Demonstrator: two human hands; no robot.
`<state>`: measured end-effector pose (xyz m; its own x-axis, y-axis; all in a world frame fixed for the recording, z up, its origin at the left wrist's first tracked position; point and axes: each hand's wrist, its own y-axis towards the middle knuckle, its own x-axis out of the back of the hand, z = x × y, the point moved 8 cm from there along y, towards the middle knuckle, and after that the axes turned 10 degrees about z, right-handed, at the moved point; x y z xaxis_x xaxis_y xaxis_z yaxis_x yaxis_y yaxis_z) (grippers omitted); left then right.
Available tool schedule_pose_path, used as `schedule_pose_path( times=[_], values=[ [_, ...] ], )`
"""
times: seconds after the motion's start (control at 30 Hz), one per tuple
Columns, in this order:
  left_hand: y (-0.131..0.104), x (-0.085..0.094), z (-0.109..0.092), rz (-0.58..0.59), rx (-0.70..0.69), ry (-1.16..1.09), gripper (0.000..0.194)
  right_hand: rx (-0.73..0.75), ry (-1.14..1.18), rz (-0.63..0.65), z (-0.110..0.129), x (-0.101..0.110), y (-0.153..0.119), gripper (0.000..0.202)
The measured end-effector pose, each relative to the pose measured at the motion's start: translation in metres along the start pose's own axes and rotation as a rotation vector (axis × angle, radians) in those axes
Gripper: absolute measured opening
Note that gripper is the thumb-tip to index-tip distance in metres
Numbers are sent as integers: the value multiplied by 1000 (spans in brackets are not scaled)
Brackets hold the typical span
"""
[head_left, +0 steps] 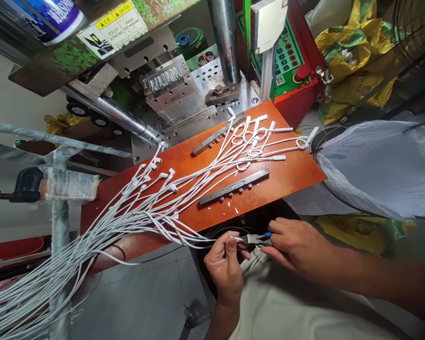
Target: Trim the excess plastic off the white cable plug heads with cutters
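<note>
My left hand point(226, 264) pinches the end of a white cable point(206, 241) between thumb and fingers, just above my lap. From the right, my right hand point(297, 243) is closed around the blue handles of small cutting pliers point(253, 239). Their metal jaws meet the cable end by my left fingertips; whether they bite into it I cannot tell. A bundle of white cables point(141, 219) spreads across the orange board point(290, 182), several with moulded plugs and some with looped ends. Two metal bars with pegs lie there, the nearer bar point(233, 186) beside white scraps.
Behind the board stands a press with a metal mould block point(173, 89) and a steel column point(225, 42). A red control box point(292, 71) is at its right. A white bag in a hoop point(378, 165) hangs right; a wrapped post point(60, 212) stands left.
</note>
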<state>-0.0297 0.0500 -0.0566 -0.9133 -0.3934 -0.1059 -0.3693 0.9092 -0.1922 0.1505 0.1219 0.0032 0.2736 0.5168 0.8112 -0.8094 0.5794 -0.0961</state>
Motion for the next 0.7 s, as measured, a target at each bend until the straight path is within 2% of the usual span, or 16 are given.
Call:
schedule_pose_path(
  times=[0.13,0.23,0.33,0.43,0.5,0.7],
  values=[
    [2,0,3,73,36,-28,31,-99,366,218,-10,-10,2,49],
    [4,-1,5,125,83,-58,34,-130,517,291,-12,-15,2,53],
    [6,-3,2,141,77,-40,33,-85,350,184,-10,-11,1,44],
    [8,-1,-9,87,9,66,29,-24,31,2,-2,-5,-2,35],
    [7,2,-16,49,-52,141,25,12,-101,-82,4,-4,-2,35],
    [5,3,-26,60,-176,257,15,28,-161,-163,8,-2,1,36]
  ],
)
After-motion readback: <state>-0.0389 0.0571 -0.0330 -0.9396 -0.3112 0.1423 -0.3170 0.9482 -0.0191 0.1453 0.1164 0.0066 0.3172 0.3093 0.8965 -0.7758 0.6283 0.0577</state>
